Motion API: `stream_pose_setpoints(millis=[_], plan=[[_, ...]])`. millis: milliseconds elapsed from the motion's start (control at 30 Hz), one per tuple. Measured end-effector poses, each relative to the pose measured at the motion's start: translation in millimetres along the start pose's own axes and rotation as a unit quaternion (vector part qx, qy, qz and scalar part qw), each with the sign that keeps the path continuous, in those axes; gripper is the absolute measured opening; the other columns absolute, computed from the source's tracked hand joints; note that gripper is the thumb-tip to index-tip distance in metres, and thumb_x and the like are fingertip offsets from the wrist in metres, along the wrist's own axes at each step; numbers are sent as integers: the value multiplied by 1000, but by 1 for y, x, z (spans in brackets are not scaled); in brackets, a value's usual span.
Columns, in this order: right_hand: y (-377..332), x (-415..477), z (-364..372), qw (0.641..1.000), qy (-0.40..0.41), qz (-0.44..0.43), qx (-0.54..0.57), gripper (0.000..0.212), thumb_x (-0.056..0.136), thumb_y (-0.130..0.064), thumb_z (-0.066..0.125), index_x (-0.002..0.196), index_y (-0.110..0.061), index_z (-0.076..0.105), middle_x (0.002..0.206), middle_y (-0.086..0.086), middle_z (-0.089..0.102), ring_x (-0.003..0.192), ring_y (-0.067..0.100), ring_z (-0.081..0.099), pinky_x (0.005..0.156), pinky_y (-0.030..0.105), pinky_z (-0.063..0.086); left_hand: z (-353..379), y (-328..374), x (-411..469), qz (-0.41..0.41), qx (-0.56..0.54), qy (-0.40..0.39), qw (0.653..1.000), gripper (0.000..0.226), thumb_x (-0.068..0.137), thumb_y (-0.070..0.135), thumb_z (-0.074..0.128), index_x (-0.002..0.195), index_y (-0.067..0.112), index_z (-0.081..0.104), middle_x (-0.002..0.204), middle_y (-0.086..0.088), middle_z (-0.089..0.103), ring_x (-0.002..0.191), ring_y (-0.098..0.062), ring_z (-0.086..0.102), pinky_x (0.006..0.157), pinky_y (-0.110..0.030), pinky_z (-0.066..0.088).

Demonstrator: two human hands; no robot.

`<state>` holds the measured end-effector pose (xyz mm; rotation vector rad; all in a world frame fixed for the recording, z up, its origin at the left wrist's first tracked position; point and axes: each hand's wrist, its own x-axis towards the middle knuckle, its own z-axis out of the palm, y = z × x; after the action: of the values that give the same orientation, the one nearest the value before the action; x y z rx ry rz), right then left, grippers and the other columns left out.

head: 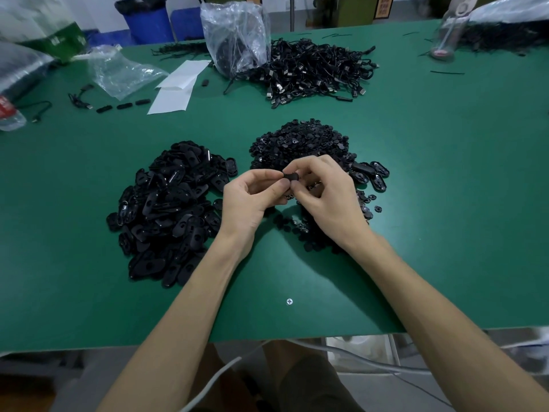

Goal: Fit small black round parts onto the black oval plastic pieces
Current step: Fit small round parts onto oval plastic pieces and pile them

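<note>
Bare forearms (184, 307) reach over the green table (445, 203); fingers (267, 174) of left hand (249, 200) and right hand (326, 200) together pinch one small black piece (291, 176) above the round parts (300, 141), beside heaped oval pieces (175, 209).

Nothing in the head view can be read with certainty. White marks stand on the green bag (56, 40) at the far left of the tabletop (445, 173), but they are too blurred to make out. The yellow sign (383, 5) on the back wall bears dark characters too small to tell. The red label (6, 110) on the bottle at the left edge shows no legible print.
</note>
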<state>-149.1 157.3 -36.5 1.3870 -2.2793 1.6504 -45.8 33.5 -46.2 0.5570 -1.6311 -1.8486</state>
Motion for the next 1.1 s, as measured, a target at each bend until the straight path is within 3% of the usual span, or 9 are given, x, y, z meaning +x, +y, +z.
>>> stream_pose_setpoints(millis=[300, 467, 800, 967, 1100], plan=[[4, 1, -1, 997, 38, -17, -68, 13, 90, -18, 79, 102, -17, 78, 100, -6, 60, 84, 0, 58, 75, 10, 44, 1, 0, 0, -12, -25, -4, 1000, 21, 92, 1, 75, 113, 1, 74, 103, -14, 79, 96, -26, 77, 88, -33, 62], [4, 2, -2, 996, 48, -16, -76, 8, 89, -13, 79, 96, -12, 77, 100, -3, 61, 84, 5, 58, 72, 14, 45, -1, 0, 0, -19, -45, -27, 998, 24, 92, 4, 75, 117, 3, 73, 104, -16, 79, 97, -28, 78, 86, -30, 61], [0, 3, -4, 998, 48, 48, -16, 6, 87, -12, 80, 93, -14, 77, 98, -4, 61, 87, 0, 58, 75, 7, 43, 2, -1, 0, -4, -14, -8, 1000, 22, 91, 4, 76, 113, 3, 75, 100, -14, 80, 90, -25, 78, 79, -27, 62], [2, 4, -4, 995, 54, 89, -2, 8, 89, -13, 77, 93, -20, 78, 97, -5, 64, 81, -2, 58, 72, 6, 41, 5, -4, -1, 46, 51, 21, 997, 18, 90, 5, 79, 108, 5, 77, 96, -8, 80, 87, -24, 78, 73, -25, 61], [3, 5, -6, 988, 36, 127, 81, 7, 89, -15, 78, 91, -22, 77, 80, -8, 73, 70, 1, 62, 68, 15, 46, 5, -4, -1, 54, 53, 41, 996, 15, 91, 6, 79, 106, 8, 76, 95, -9, 80, 88, -28, 78, 73, -30, 62]])
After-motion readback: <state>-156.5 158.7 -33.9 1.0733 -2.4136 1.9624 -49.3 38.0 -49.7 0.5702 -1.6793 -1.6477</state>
